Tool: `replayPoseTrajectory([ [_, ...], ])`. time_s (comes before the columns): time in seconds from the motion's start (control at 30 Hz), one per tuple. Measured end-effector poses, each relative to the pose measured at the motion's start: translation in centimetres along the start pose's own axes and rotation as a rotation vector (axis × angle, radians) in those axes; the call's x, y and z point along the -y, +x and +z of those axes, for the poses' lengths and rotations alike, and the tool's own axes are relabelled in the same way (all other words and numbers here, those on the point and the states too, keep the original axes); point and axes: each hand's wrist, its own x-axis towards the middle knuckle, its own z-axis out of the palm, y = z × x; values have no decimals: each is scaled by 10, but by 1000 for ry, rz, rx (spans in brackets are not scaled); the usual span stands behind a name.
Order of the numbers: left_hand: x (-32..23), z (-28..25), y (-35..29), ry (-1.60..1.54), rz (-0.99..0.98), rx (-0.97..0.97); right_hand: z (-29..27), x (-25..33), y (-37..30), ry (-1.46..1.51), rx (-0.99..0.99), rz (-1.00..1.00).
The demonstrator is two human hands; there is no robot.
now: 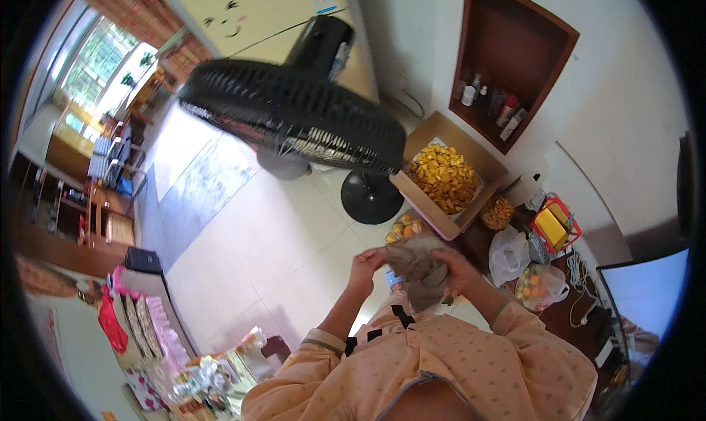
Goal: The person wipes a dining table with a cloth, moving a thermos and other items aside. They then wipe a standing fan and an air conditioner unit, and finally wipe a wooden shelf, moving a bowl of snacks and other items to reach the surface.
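Cloth, grey-brown, crumpled, held before the torso
Left hand pinched on its left edge, right hand clamped on its right side; beyond, open cardboard box of yellow pieces, black fan on round base; behind the fan, pale yellow refrigerator

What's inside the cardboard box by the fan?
The box holds a heap of golden-yellow pieces. They cover its bottom, so anything lying beneath them can't be seen.
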Motion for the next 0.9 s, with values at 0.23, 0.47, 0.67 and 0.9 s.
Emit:
replayPoseTrajectory([
  [0.23, -131, -12, -69, 596, 887, -436, 92, 57, -85, -248, 273, -840],
  [0.47, -341, -13, -74, 1089, 1702, -719, 274, 82, -106, -973, 276, -1579],
  [0.67, -376, -35, -45, 1329, 1694, -635, 460, 88, -33, -2208, 501, -1784],
  [0.9, -389, -63, -38, 1186, 1809, -570, 544, 93, 21, -2477, 434, -1311],
])
